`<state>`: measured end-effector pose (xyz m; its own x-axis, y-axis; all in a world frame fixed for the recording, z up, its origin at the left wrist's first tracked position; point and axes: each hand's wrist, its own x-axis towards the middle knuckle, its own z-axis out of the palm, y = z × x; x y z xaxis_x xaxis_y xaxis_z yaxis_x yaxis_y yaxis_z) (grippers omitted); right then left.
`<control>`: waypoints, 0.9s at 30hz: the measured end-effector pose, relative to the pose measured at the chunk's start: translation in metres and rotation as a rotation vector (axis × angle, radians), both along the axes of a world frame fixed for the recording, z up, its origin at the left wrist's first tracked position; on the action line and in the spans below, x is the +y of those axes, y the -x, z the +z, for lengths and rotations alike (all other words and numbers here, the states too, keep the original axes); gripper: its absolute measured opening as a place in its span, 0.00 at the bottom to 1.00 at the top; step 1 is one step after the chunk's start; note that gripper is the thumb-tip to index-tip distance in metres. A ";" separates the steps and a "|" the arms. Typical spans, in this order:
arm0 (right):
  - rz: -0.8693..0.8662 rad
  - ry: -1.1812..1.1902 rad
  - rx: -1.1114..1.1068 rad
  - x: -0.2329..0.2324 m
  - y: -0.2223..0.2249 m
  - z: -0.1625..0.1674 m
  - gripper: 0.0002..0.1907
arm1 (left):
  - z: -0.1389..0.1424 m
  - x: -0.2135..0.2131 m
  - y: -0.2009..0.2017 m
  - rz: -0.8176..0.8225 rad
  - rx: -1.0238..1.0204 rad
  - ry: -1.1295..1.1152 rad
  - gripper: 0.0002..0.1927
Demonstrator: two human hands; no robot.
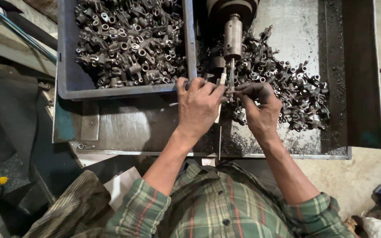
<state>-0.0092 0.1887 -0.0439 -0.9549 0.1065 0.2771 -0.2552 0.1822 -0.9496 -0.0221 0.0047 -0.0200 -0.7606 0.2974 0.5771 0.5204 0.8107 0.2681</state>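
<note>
Both hands, left hand (198, 105) and right hand (257, 105), are pinching 1 small metal part (230, 91); fingers are hiding its shape. Grey bin (69, 75) of forgings is sitting left of them.

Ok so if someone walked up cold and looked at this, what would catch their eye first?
Probably the two hands meeting at the middle: the left hand and the right hand pinch a small metal part under the machine spindle. Next, the sheer mass of similar dark metal parts: a grey bin full of them at upper left, and a loose pile spread across the metal tray to the right.
</note>
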 end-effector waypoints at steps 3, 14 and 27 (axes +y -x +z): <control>0.007 0.099 -0.042 -0.003 0.001 0.000 0.08 | 0.001 0.000 0.001 -0.009 -0.004 -0.005 0.09; 0.026 0.140 -0.124 -0.004 0.009 0.014 0.05 | 0.011 -0.001 0.010 -0.047 -0.126 -0.103 0.09; 0.180 -0.126 -0.147 0.015 -0.028 0.013 0.19 | 0.017 -0.037 0.006 -0.367 -0.269 -0.249 0.08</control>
